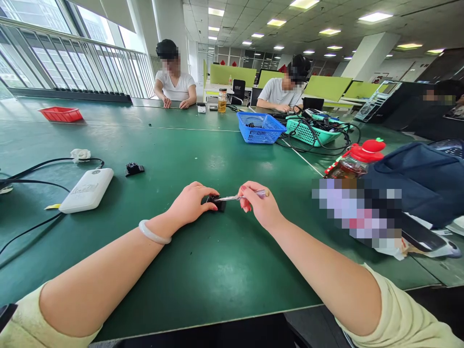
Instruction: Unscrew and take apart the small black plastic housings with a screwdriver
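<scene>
My left hand (194, 203) pinches a small black part (220, 205) against the green table (217, 270), thumb on the near side and fingers over the far side. The fingers cover much of the part. My right hand (259, 203) grips a slim tool (232, 197) with a thin metal shaft and a pale, translucent handle, like a small screwdriver. Its tip points left and reaches the top of the black part; whether it touches is too small to tell. Another small black part (134, 168) lies apart, to the left beyond my left hand.
At left are a white power bank (87, 191) and black cables. Ahead stand a blue basket (261, 128), a green basket (308, 132) with cables and a jar (222, 100). A red tray (61, 114), red-lidded bottle (366, 151) and dark bag (420, 183) flank them. Two people sit opposite.
</scene>
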Action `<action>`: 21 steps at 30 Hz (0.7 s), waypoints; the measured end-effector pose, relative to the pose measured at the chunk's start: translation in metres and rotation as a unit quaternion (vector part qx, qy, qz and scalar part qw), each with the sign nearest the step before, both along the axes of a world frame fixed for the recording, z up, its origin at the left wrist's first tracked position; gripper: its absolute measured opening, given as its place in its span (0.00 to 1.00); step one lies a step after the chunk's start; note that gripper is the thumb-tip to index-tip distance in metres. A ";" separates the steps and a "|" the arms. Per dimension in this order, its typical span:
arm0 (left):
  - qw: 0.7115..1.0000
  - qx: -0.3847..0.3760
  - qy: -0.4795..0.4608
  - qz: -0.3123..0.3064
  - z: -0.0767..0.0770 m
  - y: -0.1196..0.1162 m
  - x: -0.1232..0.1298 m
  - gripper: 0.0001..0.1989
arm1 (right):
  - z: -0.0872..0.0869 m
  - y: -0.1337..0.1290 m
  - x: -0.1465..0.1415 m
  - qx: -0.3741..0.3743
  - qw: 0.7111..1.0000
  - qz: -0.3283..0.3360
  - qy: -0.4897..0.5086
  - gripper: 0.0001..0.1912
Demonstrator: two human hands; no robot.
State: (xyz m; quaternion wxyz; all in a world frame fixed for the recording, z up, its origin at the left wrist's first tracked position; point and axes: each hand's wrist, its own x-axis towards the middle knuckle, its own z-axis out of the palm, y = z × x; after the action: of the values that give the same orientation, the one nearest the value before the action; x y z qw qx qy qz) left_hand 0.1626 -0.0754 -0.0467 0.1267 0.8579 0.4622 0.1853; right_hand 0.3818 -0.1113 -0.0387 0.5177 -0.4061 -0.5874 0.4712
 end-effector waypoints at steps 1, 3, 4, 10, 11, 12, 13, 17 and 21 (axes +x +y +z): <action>1.000 0.002 0.001 -0.002 0.000 0.000 0.000 0.17 | 0.001 -0.002 0.001 0.016 0.999 0.012 -0.033 0.15; 1.000 0.005 0.002 -0.004 0.000 0.001 -0.001 0.17 | 0.002 -0.005 0.003 0.048 0.994 0.036 -0.086 0.12; 1.000 0.005 0.001 -0.004 -0.001 0.001 -0.001 0.17 | 0.002 -0.005 0.004 0.068 0.991 0.046 -0.108 0.11; 1.000 0.009 -0.007 -0.005 -0.003 0.001 0.000 0.16 | 0.006 -0.008 0.006 0.232 0.940 0.068 -0.242 0.10; 1.000 0.010 -0.008 -0.005 -0.003 0.001 0.000 0.16 | 0.006 -0.009 0.006 0.273 0.923 0.074 -0.261 0.10; 1.000 0.012 -0.010 -0.007 -0.004 0.001 0.000 0.16 | 0.006 -0.010 0.005 0.316 0.903 0.082 -0.280 0.09; 1.000 0.013 -0.012 -0.008 -0.004 0.001 -0.001 0.16 | 0.006 -0.011 0.004 0.358 0.880 0.089 -0.298 0.08; 1.000 0.015 -0.019 -0.016 -0.005 0.001 -0.001 0.14 | 0.005 -0.017 -0.004 0.483 0.775 0.088 -0.398 0.09; 1.000 0.012 -0.018 -0.012 -0.005 0.001 -0.002 0.14 | 0.003 -0.024 -0.011 0.530 0.695 0.091 -0.478 0.11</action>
State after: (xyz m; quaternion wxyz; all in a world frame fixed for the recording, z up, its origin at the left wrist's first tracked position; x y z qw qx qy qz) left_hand 0.1609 -0.0749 -0.0518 0.1267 0.8615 0.4471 0.2044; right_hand 0.3711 -0.1350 -0.0356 0.2515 -0.1796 -0.9420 -0.1310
